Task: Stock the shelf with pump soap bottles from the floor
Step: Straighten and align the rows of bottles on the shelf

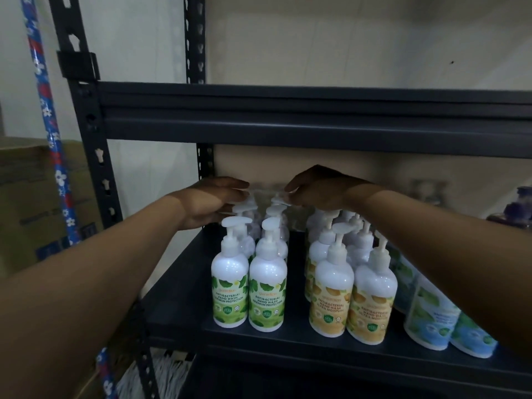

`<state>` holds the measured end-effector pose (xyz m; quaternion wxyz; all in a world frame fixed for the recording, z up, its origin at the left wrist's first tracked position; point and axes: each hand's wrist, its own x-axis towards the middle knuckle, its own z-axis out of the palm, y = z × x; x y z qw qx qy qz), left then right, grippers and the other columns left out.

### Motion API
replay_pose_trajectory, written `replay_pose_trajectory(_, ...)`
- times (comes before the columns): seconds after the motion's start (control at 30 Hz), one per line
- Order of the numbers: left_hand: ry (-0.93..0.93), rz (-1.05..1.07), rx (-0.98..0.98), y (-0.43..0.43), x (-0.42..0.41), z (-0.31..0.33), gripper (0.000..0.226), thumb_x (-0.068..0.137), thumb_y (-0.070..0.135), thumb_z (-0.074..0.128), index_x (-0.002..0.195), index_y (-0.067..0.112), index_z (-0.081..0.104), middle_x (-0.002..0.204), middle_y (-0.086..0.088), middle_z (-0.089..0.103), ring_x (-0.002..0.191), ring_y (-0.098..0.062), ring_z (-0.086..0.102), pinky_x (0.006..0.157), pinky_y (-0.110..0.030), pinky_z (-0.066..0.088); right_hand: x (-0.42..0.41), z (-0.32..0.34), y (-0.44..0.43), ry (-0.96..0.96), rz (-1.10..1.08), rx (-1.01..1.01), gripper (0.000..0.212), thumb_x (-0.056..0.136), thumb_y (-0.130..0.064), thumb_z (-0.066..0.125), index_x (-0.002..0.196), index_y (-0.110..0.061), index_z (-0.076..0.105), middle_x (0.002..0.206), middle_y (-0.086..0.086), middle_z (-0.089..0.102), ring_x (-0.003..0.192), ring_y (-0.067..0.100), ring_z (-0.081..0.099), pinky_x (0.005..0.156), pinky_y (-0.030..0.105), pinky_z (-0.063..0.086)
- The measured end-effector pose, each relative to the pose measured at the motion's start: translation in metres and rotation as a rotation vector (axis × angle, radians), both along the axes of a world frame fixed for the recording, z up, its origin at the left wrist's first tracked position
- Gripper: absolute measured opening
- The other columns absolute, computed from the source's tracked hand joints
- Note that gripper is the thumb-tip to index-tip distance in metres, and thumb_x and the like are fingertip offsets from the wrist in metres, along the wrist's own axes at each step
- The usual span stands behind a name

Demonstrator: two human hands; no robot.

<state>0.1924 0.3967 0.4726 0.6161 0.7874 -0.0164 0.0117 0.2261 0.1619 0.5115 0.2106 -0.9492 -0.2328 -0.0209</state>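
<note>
White pump soap bottles stand in rows on the dark metal shelf [178, 309]. Green-label bottles [230, 286] form two rows at the left, yellow-label bottles [331, 295] the middle rows, and blue-label bottles [431, 315] stand at the right, partly behind my right arm. Both hands reach deep over the green rows. My left hand [213, 200] and my right hand [316, 188] hold a clear plastic wrap [267, 188] stretched between them over the rearmost pump heads. The rear bottles under it are blurred.
The upper shelf beam [288, 116] hangs low just above my hands. A steel upright [95, 145] stands at the left, next to a blue floral-wrapped pole [54, 145] and a cardboard box [23, 197]. A purple bottle [518, 208] sits at the far right.
</note>
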Motion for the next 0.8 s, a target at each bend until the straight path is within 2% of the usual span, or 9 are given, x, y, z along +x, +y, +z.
replay_pose_trajectory(0.1, 0.022, 0.010, -0.007, 0.001, 0.005, -0.006, 0.032, 0.097, 0.011, 0.065, 0.127, 0.019, 0.067, 0.130, -0.009, 0.068, 0.128, -0.038, 0.059, 0.107, -0.047, 0.050, 0.002, -0.005, 0.007, -0.024, -0.001, -0.086, 0.037, 0.098, -0.037, 0.060, 0.132, -0.026, 0.065, 0.136, -0.003, 0.058, 0.121, 0.018, 0.054, 0.098, 0.024, 0.040)
replay_pose_trajectory(0.23, 0.020, 0.013, 0.011, 0.000, 0.007, -0.006, 0.027, 0.095, 0.016, 0.069, 0.122, 0.016, 0.070, 0.129, -0.012, 0.069, 0.129, -0.043, 0.056, 0.109, -0.053, 0.047, 0.003, -0.007, 0.008, 0.002, 0.008, -0.116, 0.033, 0.099, -0.027, 0.056, 0.130, -0.026, 0.066, 0.133, -0.001, 0.060, 0.111, 0.017, 0.053, 0.098, 0.028, 0.044)
replay_pose_trajectory(0.33, 0.013, 0.023, 0.054, -0.004, 0.006, -0.003, 0.022, 0.094, 0.019, 0.071, 0.114, 0.013, 0.073, 0.122, -0.014, 0.072, 0.113, -0.040, 0.067, 0.104, -0.049, 0.052, 0.006, -0.008, 0.008, 0.021, 0.005, -0.098, 0.036, 0.097, -0.024, 0.057, 0.132, -0.027, 0.064, 0.130, -0.002, 0.059, 0.110, 0.017, 0.053, 0.094, 0.026, 0.043)
replay_pose_trajectory(0.43, -0.002, 0.057, 0.135, -0.012, 0.006, 0.001, 0.018, 0.090, 0.025, 0.076, 0.102, 0.012, 0.072, 0.104, -0.013, 0.074, 0.085, -0.025, 0.070, 0.083, -0.039, 0.059, 0.011, -0.010, 0.009, 0.046, -0.006, -0.056, 0.036, 0.096, -0.020, 0.058, 0.131, -0.027, 0.065, 0.122, -0.003, 0.061, 0.110, 0.019, 0.058, 0.097, 0.029, 0.048)
replay_pose_trajectory(0.53, -0.009, 0.087, 0.208, -0.019, 0.005, 0.003, 0.022, 0.089, 0.031, 0.077, 0.090, 0.011, 0.069, 0.097, -0.014, 0.071, 0.085, -0.028, 0.065, 0.086, -0.045, 0.054, 0.015, -0.012, 0.010, 0.071, -0.009, -0.009, 0.034, 0.096, -0.015, 0.056, 0.128, -0.025, 0.067, 0.122, 0.000, 0.066, 0.112, 0.022, 0.062, 0.100, 0.034, 0.052)
replay_pose_trajectory(0.6, -0.022, 0.107, 0.206, -0.021, 0.004, 0.004, 0.025, 0.088, 0.032, 0.078, 0.086, 0.010, 0.068, 0.099, -0.019, 0.070, 0.087, -0.030, 0.062, 0.081, -0.043, 0.050, 0.016, -0.013, 0.009, 0.075, -0.017, -0.011, 0.038, 0.097, -0.012, 0.054, 0.130, -0.026, 0.066, 0.120, -0.001, 0.065, 0.112, 0.021, 0.062, 0.101, 0.033, 0.052)
replay_pose_trajectory(0.7, -0.030, 0.143, 0.246, -0.023, 0.004, 0.004, 0.027, 0.088, 0.036, 0.077, 0.089, 0.010, 0.068, 0.101, -0.017, 0.070, 0.087, -0.028, 0.063, 0.079, -0.039, 0.049, 0.016, -0.013, 0.009, 0.077, -0.027, 0.006, 0.039, 0.096, -0.015, 0.054, 0.131, -0.029, 0.065, 0.125, -0.001, 0.064, 0.117, 0.021, 0.061, 0.104, 0.034, 0.050)
replay_pose_trajectory(0.8, -0.012, 0.149, 0.254, -0.024, 0.002, 0.004, 0.038, 0.088, 0.042, 0.076, 0.102, 0.006, 0.072, 0.107, -0.017, 0.074, 0.091, -0.031, 0.070, 0.088, -0.045, 0.057, 0.010, -0.014, 0.008, 0.037, -0.029, -0.026, 0.036, 0.101, -0.026, 0.053, 0.135, -0.034, 0.061, 0.135, -0.003, 0.059, 0.120, 0.017, 0.055, 0.098, 0.025, 0.043)
